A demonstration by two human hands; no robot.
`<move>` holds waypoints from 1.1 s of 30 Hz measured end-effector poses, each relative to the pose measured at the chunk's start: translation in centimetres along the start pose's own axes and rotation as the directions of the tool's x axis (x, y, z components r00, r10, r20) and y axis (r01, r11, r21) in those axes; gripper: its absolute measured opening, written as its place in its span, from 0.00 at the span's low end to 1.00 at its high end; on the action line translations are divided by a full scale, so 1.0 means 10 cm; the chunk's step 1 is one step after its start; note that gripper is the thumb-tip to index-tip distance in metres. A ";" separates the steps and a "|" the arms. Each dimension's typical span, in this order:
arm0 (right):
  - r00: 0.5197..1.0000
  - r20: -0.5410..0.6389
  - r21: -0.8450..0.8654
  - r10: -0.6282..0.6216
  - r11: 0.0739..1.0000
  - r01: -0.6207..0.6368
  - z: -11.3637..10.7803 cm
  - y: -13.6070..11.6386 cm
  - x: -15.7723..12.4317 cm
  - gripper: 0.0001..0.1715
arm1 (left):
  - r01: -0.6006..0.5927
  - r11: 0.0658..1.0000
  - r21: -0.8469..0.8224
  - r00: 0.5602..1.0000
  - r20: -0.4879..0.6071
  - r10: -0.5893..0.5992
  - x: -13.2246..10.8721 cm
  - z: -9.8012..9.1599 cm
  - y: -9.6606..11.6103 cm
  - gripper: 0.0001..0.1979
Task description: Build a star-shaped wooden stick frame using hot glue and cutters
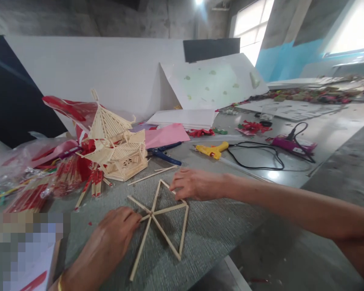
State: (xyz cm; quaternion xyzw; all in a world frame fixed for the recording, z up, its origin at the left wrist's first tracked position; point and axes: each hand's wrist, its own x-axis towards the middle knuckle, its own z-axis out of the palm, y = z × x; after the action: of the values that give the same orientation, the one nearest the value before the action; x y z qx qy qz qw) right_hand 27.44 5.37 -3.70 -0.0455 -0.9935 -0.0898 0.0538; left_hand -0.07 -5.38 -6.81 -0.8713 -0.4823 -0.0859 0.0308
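A flat frame of pale wooden sticks (166,209) lies on the grey table (218,238), its spokes meeting at one centre. Two outer sticks join spoke ends on its right side. My left hand (117,230) is closed at the tip of the left spoke, fingers pressed together around it. My right hand (194,184) rests over the upper right outer stick, its fingers bent and touching it; the fingertips partly cover that stick. Behind my left hand stands a small pagoda-like model (118,149) made of sticks.
A yellow glue gun (212,150) with a black cable lies behind my right hand. Blue-handled pliers (164,155) and loose sticks (153,175) are near the model. Bundled sticks in plastic (68,173) lie at left. The table's front edge runs below the frame.
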 end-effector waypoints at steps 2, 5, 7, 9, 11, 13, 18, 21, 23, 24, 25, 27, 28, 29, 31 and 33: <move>1.000 0.015 -0.017 -0.008 1.000 0.008 -0.02 -0.04 0.01 0.13 | -0.017 1.000 0.007 1.000 -0.005 0.017 0.01 0.00 -0.06 0.14; 0.999 0.042 -0.035 -0.012 0.999 0.013 -0.05 -0.11 0.04 0.16 | -0.039 0.999 0.005 0.999 -0.018 0.039 0.01 0.00 -0.14 0.13; 0.999 0.039 -0.041 -0.024 0.999 0.026 -0.06 -0.17 0.06 0.16 | -0.032 0.999 0.017 0.999 -0.028 0.033 0.00 0.00 -0.17 0.14; 0.999 0.021 -0.039 -0.050 0.998 0.051 -0.08 -0.22 0.08 0.16 | -0.023 0.999 0.037 0.999 -0.024 0.023 0.00 -0.01 -0.19 0.14; 0.998 0.002 -0.031 -0.065 0.997 0.065 -0.09 -0.27 0.09 0.17 | -0.024 0.999 0.047 1.000 -0.009 0.025 0.01 -0.03 -0.20 0.13; 0.998 -0.005 -0.018 -0.068 0.998 0.068 -0.09 -0.30 0.08 0.18 | -0.026 0.999 0.046 1.000 -0.013 0.027 0.02 -0.06 -0.19 0.13; 0.999 -0.013 0.027 -0.037 0.999 0.037 -0.06 -0.33 0.03 0.18 | 0.003 0.999 -0.034 0.998 -0.063 -0.005 -0.06 -0.20 -0.04 0.13; 0.999 -0.004 0.064 -0.033 0.997 0.034 -0.03 -0.32 0.00 0.16 | 0.034 0.995 -0.093 0.999 -0.014 -0.035 -0.19 -0.24 0.09 0.12; 0.999 -0.018 0.071 -0.035 0.997 0.036 -0.02 -0.31 0.00 0.16 | 0.077 0.993 -0.091 0.997 0.040 -0.073 -0.27 -0.23 0.15 0.10; 0.999 -0.028 0.069 -0.035 0.997 0.036 -0.01 -0.31 0.00 0.16 | 0.093 0.992 -0.082 0.994 0.060 -0.088 -0.29 -0.22 0.17 0.10; 0.999 -0.035 0.064 -0.035 0.997 0.037 -0.01 -0.31 0.00 0.16 | 0.110 0.991 -0.071 0.992 0.077 -0.105 -0.31 -0.20 0.18 0.10; 0.998 -0.047 0.053 -0.037 0.998 0.040 -0.01 -0.33 0.01 0.17 | 0.133 0.990 -0.051 0.987 0.092 -0.128 -0.31 -0.17 0.18 0.12; 0.998 -0.050 0.048 -0.038 0.998 0.040 -0.02 -0.34 0.01 0.17 | 0.134 0.990 -0.044 0.988 0.086 -0.130 -0.30 -0.16 0.17 0.12; 0.998 -0.049 0.043 -0.034 0.998 0.036 -0.03 -0.35 0.00 0.17 | 0.132 0.991 -0.035 0.989 0.072 -0.129 -0.29 -0.15 0.16 0.13; 0.999 -0.049 0.044 -0.023 0.999 0.025 -0.05 -0.38 0.00 0.17 | 0.114 0.993 -0.019 0.993 0.032 -0.113 -0.24 -0.13 0.12 0.14; 0.999 -0.048 0.050 -0.012 0.999 0.015 -0.06 -0.41 -0.01 0.17 | 0.081 0.997 0.000 0.997 -0.009 -0.081 -0.19 -0.11 0.08 0.14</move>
State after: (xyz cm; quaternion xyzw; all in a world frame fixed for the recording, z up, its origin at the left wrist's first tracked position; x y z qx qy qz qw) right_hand 27.20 1.19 -3.86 -0.0352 -0.9941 -0.0663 0.0780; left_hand -0.49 -7.52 -6.05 -0.8507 -0.5169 -0.0910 0.0299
